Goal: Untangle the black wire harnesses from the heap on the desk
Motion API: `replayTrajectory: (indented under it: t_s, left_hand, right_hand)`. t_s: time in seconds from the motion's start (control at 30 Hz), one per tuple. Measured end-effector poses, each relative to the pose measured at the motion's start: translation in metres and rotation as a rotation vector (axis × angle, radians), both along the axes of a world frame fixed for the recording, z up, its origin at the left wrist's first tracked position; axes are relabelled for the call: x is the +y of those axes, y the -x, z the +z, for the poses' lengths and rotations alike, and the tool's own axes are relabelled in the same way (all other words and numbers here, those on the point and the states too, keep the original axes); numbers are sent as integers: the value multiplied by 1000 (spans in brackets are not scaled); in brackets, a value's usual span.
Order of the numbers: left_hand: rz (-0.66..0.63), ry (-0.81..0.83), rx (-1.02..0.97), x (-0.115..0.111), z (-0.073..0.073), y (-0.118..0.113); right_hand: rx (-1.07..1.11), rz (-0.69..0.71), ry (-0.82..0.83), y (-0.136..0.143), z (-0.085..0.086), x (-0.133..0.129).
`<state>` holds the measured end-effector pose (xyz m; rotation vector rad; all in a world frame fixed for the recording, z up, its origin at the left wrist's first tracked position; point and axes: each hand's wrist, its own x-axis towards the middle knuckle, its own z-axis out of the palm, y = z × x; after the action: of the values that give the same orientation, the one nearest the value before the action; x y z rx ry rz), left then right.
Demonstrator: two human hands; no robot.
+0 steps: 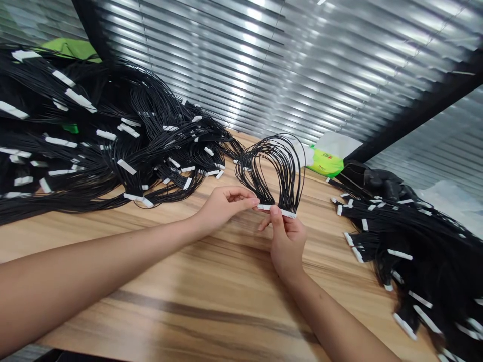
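A wire harness (279, 168) of many thin black wires is held up over the table, its wires bent into a loop above a white connector strip (289, 213). With thumb and fingers my left hand (232, 206) pinches the left end of the strip. My right hand (287, 236) grips the strip near its middle and right part, thumb on the front face, fingers behind. The wires rise from the strip's upper edge and arch back to the left, where a second white end shows partly through them.
A large heap of black wire harnesses (151, 141) with white connectors covers the left side. Another pile (426, 241) lies at the right. A green packet (326, 161) stands at the back, before metallic blinds (256, 65). Underneath is a wood-grain table (211, 296).
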<state>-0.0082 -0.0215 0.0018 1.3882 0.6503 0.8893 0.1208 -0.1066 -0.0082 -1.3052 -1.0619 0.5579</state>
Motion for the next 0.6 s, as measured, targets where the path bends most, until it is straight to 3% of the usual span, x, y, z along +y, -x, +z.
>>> replayTrajectory:
  t_s: [0.23,0.43,0.6]
  left_hand:
    - [-6,83,-15,-3,3,-1]
    - [-42,294,-219,-2,0,-2]
    - [-44,404,-444,1,6,1]
  right_hand:
    - [-49,16,11,-1,0,0]
    - [196,45,33,2,-1,4]
    - [381,-4,-1,-3,-3,12]
